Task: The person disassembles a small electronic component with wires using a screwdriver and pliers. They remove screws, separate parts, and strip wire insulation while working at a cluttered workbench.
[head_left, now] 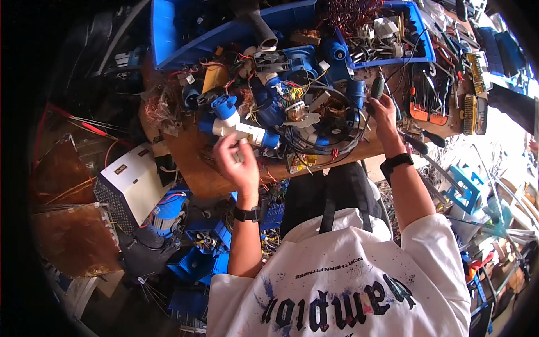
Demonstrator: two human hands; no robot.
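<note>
The left grip (pixel 238 165) has its fingers loosely bent at the near side of one white-and-blue connector (pixel 245 132); I cannot tell if it grasps it or only touches it. The right grip (pixel 384 115) is closed around one tool with a dark green handle (pixel 377 87). The connector lies on the brown worktop (pixel 210 181), toward its left part. It has one white, branched body and three blue ends: one upper, one left, one right. To the right of it lies a loop of black cable (pixel 362 132), with small electrical parts inside. One blue cylindrical piece (pixel 355 91) stands just beside the tool. At the far side there are two blue trays, one long (pixel 188 42) and one with metal pieces (pixel 431 48). Two black wristbands are worn, one on the left wrist (pixel 247 214) and one on the right (pixel 397 162). Left of the worktop is one white box (pixel 133 182) with a dark label, too small to read. The white shirt (pixel 337 269) carries two lines of black lettering, one small and one large.
</note>
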